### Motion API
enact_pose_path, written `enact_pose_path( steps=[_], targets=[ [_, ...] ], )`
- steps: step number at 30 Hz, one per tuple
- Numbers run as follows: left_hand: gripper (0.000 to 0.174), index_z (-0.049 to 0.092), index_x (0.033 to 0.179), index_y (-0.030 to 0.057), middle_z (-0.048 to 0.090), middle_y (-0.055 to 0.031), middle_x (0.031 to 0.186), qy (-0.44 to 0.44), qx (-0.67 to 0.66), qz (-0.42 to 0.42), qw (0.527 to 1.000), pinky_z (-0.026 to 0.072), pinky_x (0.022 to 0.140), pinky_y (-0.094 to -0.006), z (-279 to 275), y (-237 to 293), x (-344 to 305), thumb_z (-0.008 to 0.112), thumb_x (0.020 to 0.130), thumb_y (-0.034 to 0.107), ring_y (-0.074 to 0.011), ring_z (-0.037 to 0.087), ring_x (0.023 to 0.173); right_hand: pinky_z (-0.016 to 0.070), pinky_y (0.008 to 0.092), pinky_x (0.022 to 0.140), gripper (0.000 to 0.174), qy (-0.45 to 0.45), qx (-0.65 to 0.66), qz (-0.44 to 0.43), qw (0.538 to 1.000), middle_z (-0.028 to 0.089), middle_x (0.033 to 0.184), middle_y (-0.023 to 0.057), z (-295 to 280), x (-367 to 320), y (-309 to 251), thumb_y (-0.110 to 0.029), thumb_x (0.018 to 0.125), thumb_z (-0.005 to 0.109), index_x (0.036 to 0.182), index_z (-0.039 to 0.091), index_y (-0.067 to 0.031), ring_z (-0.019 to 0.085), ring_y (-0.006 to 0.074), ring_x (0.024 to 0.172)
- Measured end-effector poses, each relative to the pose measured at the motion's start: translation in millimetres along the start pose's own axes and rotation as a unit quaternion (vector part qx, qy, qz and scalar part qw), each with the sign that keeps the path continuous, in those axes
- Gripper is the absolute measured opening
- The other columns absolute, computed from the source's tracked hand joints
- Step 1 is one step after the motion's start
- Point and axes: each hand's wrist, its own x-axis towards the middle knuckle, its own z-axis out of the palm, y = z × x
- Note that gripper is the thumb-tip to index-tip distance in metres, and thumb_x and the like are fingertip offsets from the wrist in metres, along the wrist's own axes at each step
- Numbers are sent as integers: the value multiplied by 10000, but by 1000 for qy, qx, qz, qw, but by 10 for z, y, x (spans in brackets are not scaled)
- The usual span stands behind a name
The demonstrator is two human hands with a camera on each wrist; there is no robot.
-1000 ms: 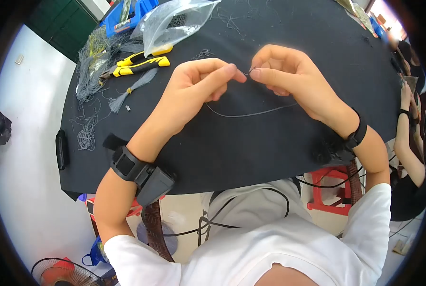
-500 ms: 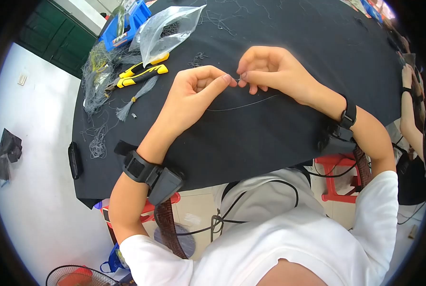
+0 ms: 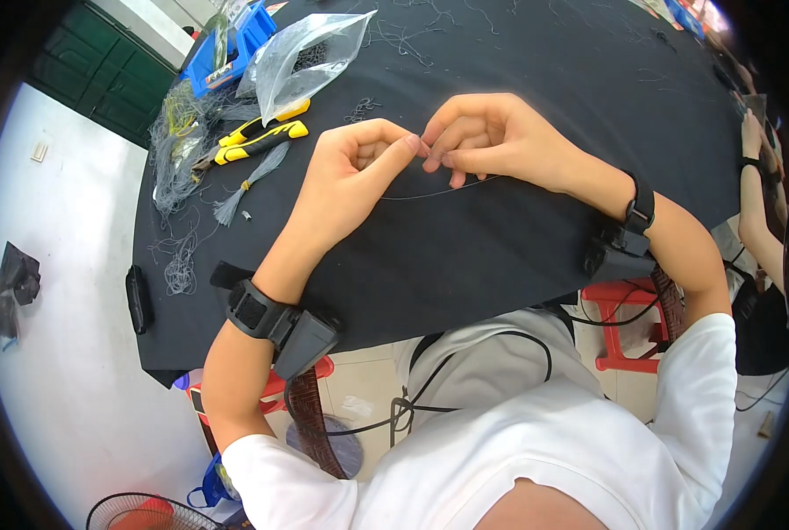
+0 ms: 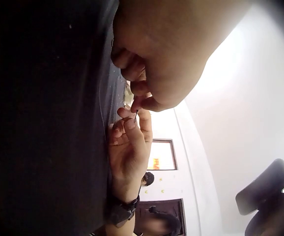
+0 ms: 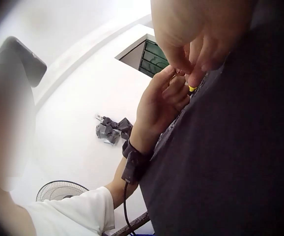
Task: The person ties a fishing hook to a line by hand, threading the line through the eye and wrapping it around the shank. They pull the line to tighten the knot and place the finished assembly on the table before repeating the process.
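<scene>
My left hand (image 3: 350, 172) pinches a thin grey line (image 3: 430, 195) between thumb and index finger, above the black table (image 3: 465, 274). Right at its fingertips is my right hand (image 3: 513, 141), its index finger reaching to the left fingertips and its other fingers bent. The line hangs in a shallow curve below both hands. In the left wrist view, a short dark end (image 4: 136, 116) shows between the right thumb and index finger. The fingertips of both hands meet in the right wrist view, where the left hand (image 5: 154, 110) is partly overlapped by the right.
Pliers (image 3: 262, 146) with yellow-and-black handles lie left of the hands, beside a tied bundle of grey strands (image 3: 251, 184). Behind stand a clear plastic bag (image 3: 346, 44) and a blue bin (image 3: 257, 31). A loose tangle (image 3: 181, 274) lies nearer. Another person's arm (image 3: 752, 208) is at right.
The head view has shifted. Both hands have come closer together, and the right fingers have moved left to the left fingertips. The hanging curve of line looks shorter and shallower.
</scene>
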Motion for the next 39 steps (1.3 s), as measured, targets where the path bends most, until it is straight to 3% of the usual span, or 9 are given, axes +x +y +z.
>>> enact_pose_path(
  steps=[3,12,29,32,34,35,36,38,39],
  targets=[
    [169,647,850,-15,530,66,617,5,-1,-13,1000,238,471,-169,-6,18,-1,561,876,128,23,360,543,442,198,606,232,-22,44,-10,999,648,930,120,-23,16,60,-117,820,594,1020,566,-2,622,119,735],
    [168,646,870,-20,592,34,689,-9,-28,-37,999,269,502,-167,-12,110,-24,559,876,124,17,405,589,397,172,531,105,31,-10,-1,999,656,856,65,6,22,32,-115,832,604,916,584,-57,600,73,665],
    [195,650,865,-14,621,13,746,-18,-29,-42,999,334,552,-166,-18,101,-27,557,883,156,7,458,647,402,199,612,169,87,32,-36,995,643,874,54,-27,39,101,-137,831,613,955,626,-22,595,90,761],
    [192,661,834,2,626,1,714,46,53,-14,997,342,544,-175,-38,88,-22,580,857,175,-10,478,625,393,198,606,170,112,20,-26,993,644,863,45,-19,40,71,-151,823,630,939,633,-27,585,81,745],
    [187,665,817,13,620,-29,667,152,199,112,962,361,530,-201,-154,-41,60,602,826,188,-45,506,592,388,196,599,168,118,9,-22,993,643,851,36,-14,36,69,-159,818,637,928,638,-31,577,75,733],
    [174,665,821,17,596,-56,609,198,277,107,934,388,527,-228,-244,-27,86,616,803,182,-89,521,543,385,195,595,166,115,-1,-20,993,642,844,31,-15,29,73,-161,817,639,924,640,-34,573,72,728],
    [184,663,808,21,578,-53,567,209,258,31,943,414,527,-260,-331,17,90,631,786,200,-115,534,511,383,194,591,165,111,-11,-19,994,642,838,27,-14,29,73,-164,815,642,920,641,-37,569,70,722],
    [215,653,831,-1,561,5,608,163,386,-24,908,361,499,-200,-528,-9,72,631,816,212,-23,484,555,382,194,586,157,98,-8,-21,995,638,822,20,-2,31,61,-165,813,642,912,644,-43,565,68,718],
    [214,654,832,-1,560,1,603,151,400,-21,904,357,494,-201,-554,-31,68,642,804,211,-26,481,548,382,194,583,154,92,-6,-22,995,637,815,16,-2,31,54,-166,813,643,908,645,-45,564,67,717]
  ],
)
